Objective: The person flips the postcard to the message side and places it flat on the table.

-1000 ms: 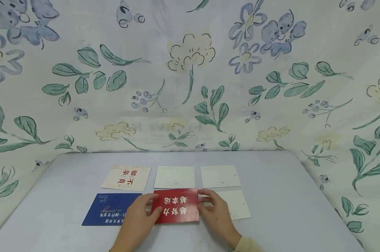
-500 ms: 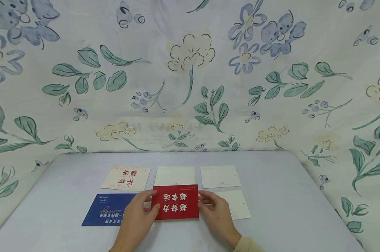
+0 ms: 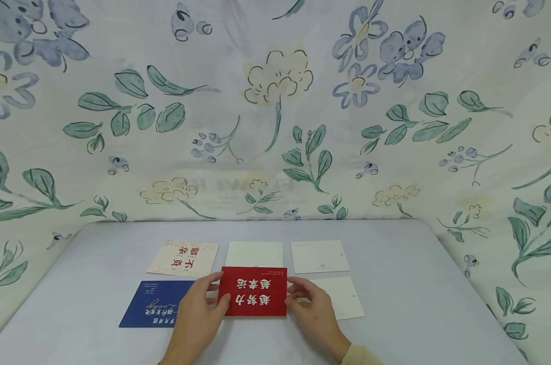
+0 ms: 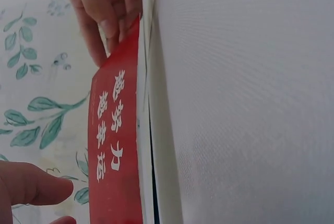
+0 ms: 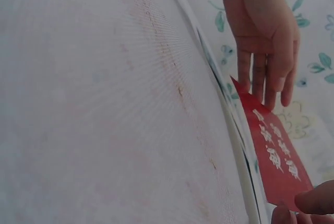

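Between both hands a red card with white lettering is raised a little off the table, its far edge overlapping a blank white card behind it. My left hand holds its left edge, thumb in front, over part of a blue card. At the right edge my right hand pinches it between thumb and fingers, partly covering a second white card. In the right wrist view the right thumb lies at the red card's near end.
A cream card with red lettering lies at the back left. Another white card lies at the back right. The pale table ends at a floral cloth hanging behind and at the sides.
The red card has risen slightly and shifted toward the back, now covering more of the white card behind. Both hands kept hold of it and moved with it.
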Demonstrator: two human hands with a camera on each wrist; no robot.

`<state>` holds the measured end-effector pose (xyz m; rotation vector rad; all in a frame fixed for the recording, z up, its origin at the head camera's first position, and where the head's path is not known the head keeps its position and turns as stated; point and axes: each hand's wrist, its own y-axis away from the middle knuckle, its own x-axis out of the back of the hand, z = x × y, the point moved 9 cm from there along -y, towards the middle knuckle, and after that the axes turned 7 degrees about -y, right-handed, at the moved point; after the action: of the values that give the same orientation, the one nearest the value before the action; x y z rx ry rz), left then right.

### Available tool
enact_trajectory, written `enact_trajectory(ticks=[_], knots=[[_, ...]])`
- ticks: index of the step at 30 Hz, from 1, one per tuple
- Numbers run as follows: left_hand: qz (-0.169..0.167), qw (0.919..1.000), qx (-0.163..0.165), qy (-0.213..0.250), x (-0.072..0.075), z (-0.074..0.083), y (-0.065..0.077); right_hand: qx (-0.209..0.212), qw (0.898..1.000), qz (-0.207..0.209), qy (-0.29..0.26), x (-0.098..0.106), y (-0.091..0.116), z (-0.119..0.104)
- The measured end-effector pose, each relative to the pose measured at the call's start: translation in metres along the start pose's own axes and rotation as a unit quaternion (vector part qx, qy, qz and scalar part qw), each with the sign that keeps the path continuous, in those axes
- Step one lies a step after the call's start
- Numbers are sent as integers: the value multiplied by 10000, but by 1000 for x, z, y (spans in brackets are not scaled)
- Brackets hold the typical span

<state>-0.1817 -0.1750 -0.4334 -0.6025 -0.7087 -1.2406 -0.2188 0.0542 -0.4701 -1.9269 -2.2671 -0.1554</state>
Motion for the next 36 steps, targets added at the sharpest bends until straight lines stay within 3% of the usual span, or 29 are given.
enact_trajectory(ticks=[11, 30, 36], knots=[[-24, 9999, 86, 87, -1, -1, 2, -49, 9999, -27, -88, -1, 0, 2], [267, 9988, -57, 412, 6, 4, 0, 143, 9984, -76, -538, -3, 4, -3], [336, 9982, -96, 479, 7, 4, 0, 23, 9991, -34, -432, -2, 3, 1]])
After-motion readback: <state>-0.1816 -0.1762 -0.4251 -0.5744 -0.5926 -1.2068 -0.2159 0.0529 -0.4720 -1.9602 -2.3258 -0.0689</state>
